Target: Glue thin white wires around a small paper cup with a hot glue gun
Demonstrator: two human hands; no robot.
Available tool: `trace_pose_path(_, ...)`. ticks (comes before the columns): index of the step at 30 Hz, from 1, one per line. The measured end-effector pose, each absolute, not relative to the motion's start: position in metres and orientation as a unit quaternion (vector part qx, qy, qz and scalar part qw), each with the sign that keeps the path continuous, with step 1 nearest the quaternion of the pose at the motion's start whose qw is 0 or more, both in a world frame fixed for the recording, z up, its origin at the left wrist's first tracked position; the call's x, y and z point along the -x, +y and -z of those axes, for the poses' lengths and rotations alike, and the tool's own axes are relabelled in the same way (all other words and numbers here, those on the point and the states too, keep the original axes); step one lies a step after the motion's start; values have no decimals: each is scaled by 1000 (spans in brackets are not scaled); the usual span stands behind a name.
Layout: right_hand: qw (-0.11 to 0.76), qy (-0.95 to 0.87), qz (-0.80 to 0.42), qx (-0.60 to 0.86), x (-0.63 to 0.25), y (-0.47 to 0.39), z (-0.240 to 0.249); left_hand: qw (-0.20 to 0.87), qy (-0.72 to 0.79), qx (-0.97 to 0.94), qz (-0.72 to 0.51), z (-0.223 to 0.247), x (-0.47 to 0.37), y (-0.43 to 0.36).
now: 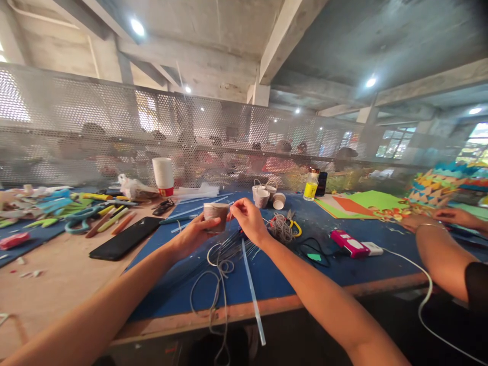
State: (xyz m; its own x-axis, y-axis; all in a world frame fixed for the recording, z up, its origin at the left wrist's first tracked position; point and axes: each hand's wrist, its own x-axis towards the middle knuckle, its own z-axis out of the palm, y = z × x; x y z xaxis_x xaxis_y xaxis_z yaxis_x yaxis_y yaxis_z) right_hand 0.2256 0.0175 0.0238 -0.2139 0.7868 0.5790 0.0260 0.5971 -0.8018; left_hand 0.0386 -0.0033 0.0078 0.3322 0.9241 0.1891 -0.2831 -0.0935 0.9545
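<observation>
A small paper cup (pixel 215 213) with a greyish-brown covering on its side is gripped by my left hand (pixel 196 235), rim up. At the cup's right edge, my right hand (pixel 249 219) has its thumb and fingers pinched together; what they pinch is too small to make out. Grey cord (pixel 221 284) lies in loose loops below the hands and hangs over the table's front edge. A clear glue stick (pixel 252 292) also juts past that edge. Right of my right hand is a tangled bundle of cord (pixel 281 229) beside yellow-handled scissors (pixel 295 227).
Several small cups (pixel 262 195) stand behind the hands, near a yellow-labelled bottle (pixel 311 185). A black phone (pixel 125 238) and stacked paper cups (pixel 163 175) are left. A magenta device (pixel 349 243) with a white cable lies right, near a co-worker's arm (pixel 438 249).
</observation>
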Motion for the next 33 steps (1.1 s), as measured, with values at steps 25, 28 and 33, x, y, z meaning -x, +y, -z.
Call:
trace_pose_path(25, 557, -699, -314, 322, -229, 19, -23, 620, 289, -545, -485, -11, -39, -7)
trace_pose_path(28, 551, -700, -312, 330, -229, 18, -23, 619, 292, -543, -486, -12, -39, -8)
trace_pose_path(33, 548, -703, -311, 329, -229, 18, -23, 624, 280, -540, -490, -11, -38, -7)
